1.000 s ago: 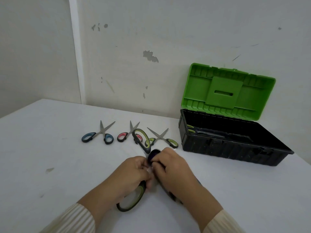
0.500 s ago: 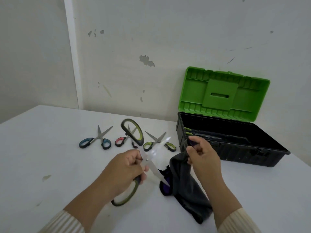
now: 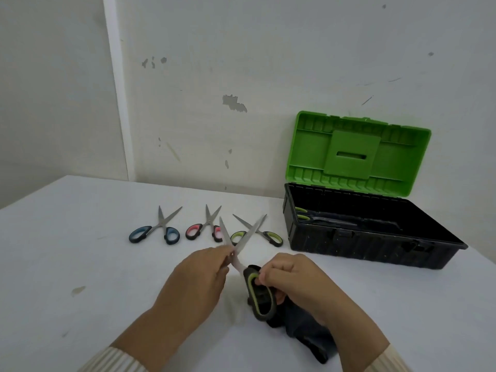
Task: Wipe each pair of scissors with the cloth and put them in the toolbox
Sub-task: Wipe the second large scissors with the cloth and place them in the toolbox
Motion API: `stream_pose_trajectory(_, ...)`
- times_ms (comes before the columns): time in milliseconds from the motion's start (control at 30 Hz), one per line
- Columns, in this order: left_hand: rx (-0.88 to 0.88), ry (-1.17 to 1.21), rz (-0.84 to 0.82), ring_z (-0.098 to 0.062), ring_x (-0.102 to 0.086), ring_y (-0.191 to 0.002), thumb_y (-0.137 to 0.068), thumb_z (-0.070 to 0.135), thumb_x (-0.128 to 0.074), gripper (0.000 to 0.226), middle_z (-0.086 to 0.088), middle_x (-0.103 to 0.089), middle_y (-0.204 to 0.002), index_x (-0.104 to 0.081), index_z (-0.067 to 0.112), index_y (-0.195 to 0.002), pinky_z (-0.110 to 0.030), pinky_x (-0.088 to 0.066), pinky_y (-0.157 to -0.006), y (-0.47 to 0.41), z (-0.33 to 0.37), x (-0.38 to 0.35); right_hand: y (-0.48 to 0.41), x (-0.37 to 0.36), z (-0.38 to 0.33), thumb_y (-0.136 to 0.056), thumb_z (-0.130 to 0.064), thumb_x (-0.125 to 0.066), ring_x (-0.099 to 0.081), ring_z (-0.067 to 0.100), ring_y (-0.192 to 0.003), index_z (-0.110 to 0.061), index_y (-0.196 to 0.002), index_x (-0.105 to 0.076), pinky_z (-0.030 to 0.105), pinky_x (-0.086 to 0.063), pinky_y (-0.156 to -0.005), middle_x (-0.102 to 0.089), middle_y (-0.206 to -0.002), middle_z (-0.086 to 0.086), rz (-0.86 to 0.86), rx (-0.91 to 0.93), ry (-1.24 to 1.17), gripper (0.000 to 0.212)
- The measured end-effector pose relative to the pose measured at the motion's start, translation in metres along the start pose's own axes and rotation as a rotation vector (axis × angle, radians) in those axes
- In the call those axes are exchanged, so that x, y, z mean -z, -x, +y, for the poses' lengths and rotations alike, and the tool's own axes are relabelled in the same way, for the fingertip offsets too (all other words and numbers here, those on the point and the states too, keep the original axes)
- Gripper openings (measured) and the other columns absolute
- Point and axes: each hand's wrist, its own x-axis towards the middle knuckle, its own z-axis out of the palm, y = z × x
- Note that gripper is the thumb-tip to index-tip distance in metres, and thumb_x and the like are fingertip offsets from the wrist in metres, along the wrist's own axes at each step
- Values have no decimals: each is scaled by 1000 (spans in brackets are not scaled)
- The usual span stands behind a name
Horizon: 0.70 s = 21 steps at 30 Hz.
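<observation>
A: Toolbox [image 3: 375, 245] as marker. Lid [image 3: 357, 154]?
B: Up, green, tipped back toward the wall [image 3: 268, 63]. Inside, by the left end wall: stowed scissors [image 3: 326, 220], green handles.

A: Left of the toolbox?
B: Three small pairs in a row on the table [image 3: 67, 251], blades open, tips toward the wall. Green-handled pair [image 3: 272, 238] nearest the toolbox, pink-handled pair [image 3: 193, 232] next, blue-handled pair [image 3: 139, 234] farthest.

A: Large scissors [image 3: 243, 242]?
B: Forward of that row, off the toolbox's front-left corner, held between both hands. Blades spread in a V, blurred.

A: Left hand [image 3: 198, 277]?
B: Clenched on the large scissors at the pivot. One handle hidden beneath.

A: Right hand [image 3: 292, 280]?
B: Closer to the toolbox. Curled round the grey-and-green handle loop [image 3: 261, 302], thumb on its rim.

A: Cloth [image 3: 303, 328]?
B: Dark, bunched under the right hand, touching the handle loop, trailing away from the toolbox toward the near table edge. Pinched or merely pinned: cannot tell.
</observation>
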Motion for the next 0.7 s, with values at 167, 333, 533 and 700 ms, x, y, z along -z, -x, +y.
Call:
stream_pose_trajectory(167, 541, 458, -171, -5, -63, -70, -78, 36, -73, 19, 9, -72, -78, -63, 26, -90, -20, -43, -61, -8, 0, 17, -1, 5, 2, -79, -16, -60, -57, 11, -67, -6, -71, -68, 23, -50, -62, -63, -83, 3, 132, 48, 130, 15)
stream_pose_trajectory(333, 658, 861, -425, -18, -58, -53, -85, 29, -66, 22, -5, -63, -59, -73, 9, -84, -29, -46, -54, -7, -1, 25, -4, 3, 8, -77, -18, -59, -54, 8, -64, -2, -70, -65, 28, -50, -64, -61, -82, 7, 111, 69, 209, 19)
stream_pose_trajectory(533, 674, 815, -476, -19, -52, -42, -87, 23, -66, 21, -6, -58, -55, -69, 5, -78, -25, -43, -46, -4, 5, 22, -4, 15, 5, -78, -18, -66, -53, -2, -80, -33, -71, -62, 6, -38, -67, -58, -87, -9, 555, 282, 318, 17)
stream_pose_trajectory(700, 587, 724, -449, -17, -46, -34, -85, 24, -66, 32, -6, -57, -51, -56, 12, -57, -22, -36, -41, 1, 18, 6, -7, -23, 5, -85, -21, -58, -52, 7, -83, -25, -90, -69, 13, -41, -74, -52, -86, -7, 228, 451, 594, 12)
